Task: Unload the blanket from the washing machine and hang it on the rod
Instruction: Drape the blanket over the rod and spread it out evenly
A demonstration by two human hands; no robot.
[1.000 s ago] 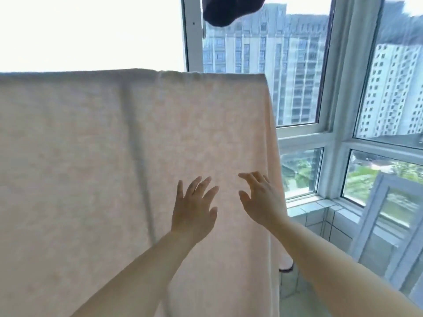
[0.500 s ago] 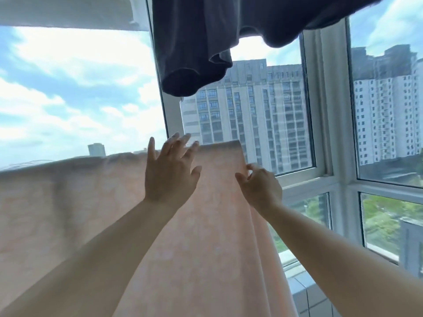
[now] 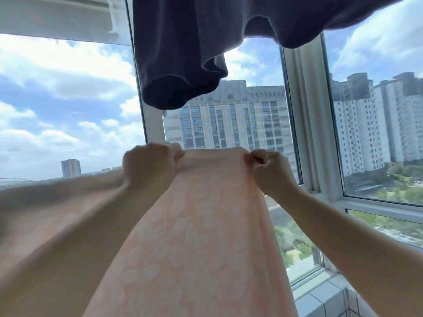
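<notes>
A pale peach blanket (image 3: pixel 196 225) with a faint leaf pattern hangs draped in front of me; its top fold runs across the frame at hand height and the rod under it is hidden by the cloth. My left hand (image 3: pixel 148 165) grips the top fold with curled fingers. My right hand (image 3: pixel 269 167) pinches the top fold at the blanket's right edge. The stretch of fold between my hands is pulled taut.
A dark navy garment (image 3: pixel 183 53) hangs overhead, just above my hands. Behind the blanket are large windows with white frames (image 3: pixel 306 124) and tower blocks outside. A tiled sill (image 3: pixel 325 296) lies at the lower right.
Both hands rose from the blanket's face to its top fold. They were open before and now grip the cloth. My view has tilted upward.
</notes>
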